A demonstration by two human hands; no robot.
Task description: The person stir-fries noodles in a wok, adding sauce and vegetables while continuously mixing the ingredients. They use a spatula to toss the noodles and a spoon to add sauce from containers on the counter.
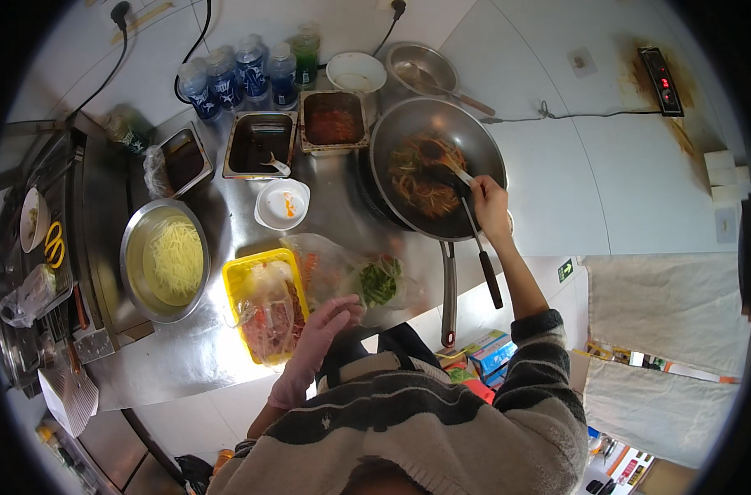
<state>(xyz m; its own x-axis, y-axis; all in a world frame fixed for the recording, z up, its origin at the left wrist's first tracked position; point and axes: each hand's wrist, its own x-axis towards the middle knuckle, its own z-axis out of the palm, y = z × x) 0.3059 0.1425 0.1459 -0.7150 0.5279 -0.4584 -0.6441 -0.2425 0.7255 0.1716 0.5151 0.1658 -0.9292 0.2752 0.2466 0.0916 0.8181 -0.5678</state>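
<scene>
My right hand (489, 207) grips the pale handle of a spoon (452, 164). Its dark red-brown bowl is over noodle-like strips of food (428, 185) inside the wok (484, 139). A black-handled turner (489, 272) also rests in the wok, its handle across the near rim, just below my hand. My left hand (331, 318), in a pink disposable glove, is at the counter's near edge with nothing visible in it. Close beside it are a clear plastic bag with chopped greens (380, 281) and a yellow basket (230, 278) with bagged meat (270, 315).
Left stands a steel bowl (128, 260) of shredded potato (177, 253) in liquid. Behind are a small white bowl (267, 207), a dark sauce pan (258, 139), a red sauce pan (333, 124) and several bottles (252, 68). The wok's long handle (449, 303) juts over the counter edge.
</scene>
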